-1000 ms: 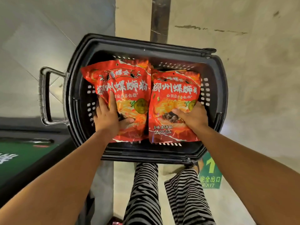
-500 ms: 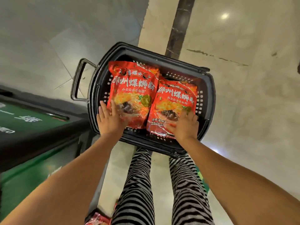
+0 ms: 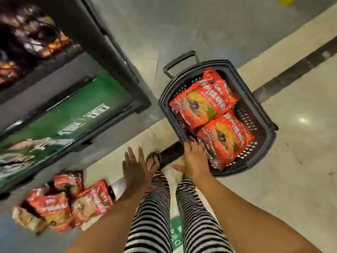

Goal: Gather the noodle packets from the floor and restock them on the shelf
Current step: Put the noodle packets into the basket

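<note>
packets: several noodle packets (image 3: 200, 103) sit in the basket (image 3: 255, 115), floor pile (image 3: 91, 201) lies loose near the shelf (image 3: 76, 110) | progress: maybe half gathered, none restocked imo | hands: left hand (image 3: 135, 170) flat, spread, empty; right hand (image 3: 196, 162) relaxed at basket rim, holding nothing | room: glossy tiled floor (image 3: 300, 170)

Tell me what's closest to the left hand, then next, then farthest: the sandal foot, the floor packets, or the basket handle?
1. Sandal foot, right beside the left hand, on its right.
2. Floor packets, down to the lower left.
3. Basket handle, up top, farthest away.
</note>
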Demonstrator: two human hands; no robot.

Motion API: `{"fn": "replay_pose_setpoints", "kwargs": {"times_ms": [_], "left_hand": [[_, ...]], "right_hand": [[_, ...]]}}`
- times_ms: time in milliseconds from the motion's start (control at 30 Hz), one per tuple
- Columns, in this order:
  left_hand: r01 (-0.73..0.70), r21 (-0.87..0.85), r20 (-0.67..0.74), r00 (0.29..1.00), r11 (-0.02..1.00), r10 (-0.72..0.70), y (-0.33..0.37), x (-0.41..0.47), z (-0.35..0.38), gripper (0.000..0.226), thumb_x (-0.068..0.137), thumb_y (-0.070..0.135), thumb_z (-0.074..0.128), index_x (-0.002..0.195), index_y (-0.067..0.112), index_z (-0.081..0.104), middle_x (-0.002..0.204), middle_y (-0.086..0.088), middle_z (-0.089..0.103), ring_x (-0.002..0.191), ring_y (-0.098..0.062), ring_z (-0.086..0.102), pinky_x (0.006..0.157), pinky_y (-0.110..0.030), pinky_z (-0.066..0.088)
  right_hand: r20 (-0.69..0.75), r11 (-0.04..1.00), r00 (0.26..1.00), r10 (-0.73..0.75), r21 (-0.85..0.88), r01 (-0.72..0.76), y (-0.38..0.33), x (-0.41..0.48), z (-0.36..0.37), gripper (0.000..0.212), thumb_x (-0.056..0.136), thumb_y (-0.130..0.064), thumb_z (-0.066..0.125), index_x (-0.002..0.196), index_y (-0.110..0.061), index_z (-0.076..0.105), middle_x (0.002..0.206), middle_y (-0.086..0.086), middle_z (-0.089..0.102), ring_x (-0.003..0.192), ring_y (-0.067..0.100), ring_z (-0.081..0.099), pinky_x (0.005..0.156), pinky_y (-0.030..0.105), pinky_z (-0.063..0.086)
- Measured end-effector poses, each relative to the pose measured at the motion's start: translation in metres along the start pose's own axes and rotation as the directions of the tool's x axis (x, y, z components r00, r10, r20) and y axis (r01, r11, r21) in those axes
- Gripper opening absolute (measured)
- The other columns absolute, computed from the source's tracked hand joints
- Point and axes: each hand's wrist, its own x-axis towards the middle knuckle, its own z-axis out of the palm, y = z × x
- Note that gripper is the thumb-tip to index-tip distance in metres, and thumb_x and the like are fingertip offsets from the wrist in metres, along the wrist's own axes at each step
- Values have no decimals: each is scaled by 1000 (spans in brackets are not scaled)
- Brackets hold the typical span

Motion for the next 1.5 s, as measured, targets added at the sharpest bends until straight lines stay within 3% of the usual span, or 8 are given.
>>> {"fn": "replay_pose_setpoints", "kwargs": {"times_ms": [133, 300, 533, 633, 767, 1133, 1267, 1500], "left_hand": [[122, -83, 91, 989, 989, -114, -71, -44, 17, 94, 85, 78, 10, 157, 18, 21, 163, -22, 7, 151, -42, 0, 120, -53, 8], [285, -282, 111, 958, 916, -264, -161, -86, 49, 98, 85, 79, 25, 149, 6, 39, 147, -34, 40, 133, -53, 43, 101, -64, 43], [423, -383, 142, 906, 821, -400, -299, -154, 83, 95, 77, 73, 34, 134, 2, 58, 138, -36, 48, 121, -54, 54, 93, -63, 47], [555, -387, 212, 831, 736, -515, -358, -190, 96, 106, 76, 81, 16, 154, 11, 30, 158, -29, 19, 145, -44, 26, 114, -53, 27], [651, -398, 252, 755, 646, -606, -425, -221, 133, 95, 90, 76, 26, 158, 18, -3, 164, -17, -10, 152, -33, -3, 122, -45, 7], [719, -563, 295, 635, 407, -714, -494, -234, 176, 92, 91, 73, 34, 159, 16, 8, 165, -16, -6, 152, -35, 1, 121, -49, 10], [711, -649, 306, 570, 271, -763, -509, -210, 200, 98, 86, 80, 25, 153, 9, 33, 160, -25, 19, 146, -46, 24, 112, -59, 28], [740, -669, 349, 394, 69, -850, -579, -103, 321, 103, 77, 81, 19, 159, 21, 3, 165, -13, -8, 153, -33, -2, 122, -49, 12]], "right_hand": [[61, 964, 981, -183, -185, 191, -53, -8, 22, 103, 79, -70, 60, 151, -5, 27, 143, 23, 41, 131, 39, 40, 106, 46, 35], [120, 877, 934, -335, -322, 356, -137, -20, 70, 103, 66, -69, 74, 140, -3, 47, 128, 23, 55, 116, 41, 53, 97, 48, 45], [293, 740, 822, -489, -359, 568, -281, -72, 163, 99, 79, -63, 66, 151, -10, 24, 153, 17, 28, 138, 33, 30, 110, 39, 28], [372, 671, 778, -507, -396, 627, -335, -99, 208, 102, 80, -65, 63, 153, -9, 20, 156, 18, 22, 141, 33, 27, 111, 41, 26], [451, 581, 725, -520, -435, 688, -393, -116, 256, 107, 78, -72, 61, 153, -10, 17, 158, 17, 19, 144, 33, 21, 115, 44, 22], [583, 311, 622, -523, -549, 776, -480, -100, 314, 109, 77, -70, 62, 155, -10, 14, 160, 18, 14, 147, 32, 15, 117, 42, 17], [650, 204, 585, -484, -566, 798, -516, -71, 341, 111, 77, -72, 61, 156, -12, 8, 161, 17, 13, 148, 32, 14, 119, 42, 15], [733, -7, 390, -557, -474, 881, -589, 48, 485, 114, 77, -70, 63, 156, -12, 5, 162, 16, 11, 148, 34, 13, 120, 46, 16]]}}
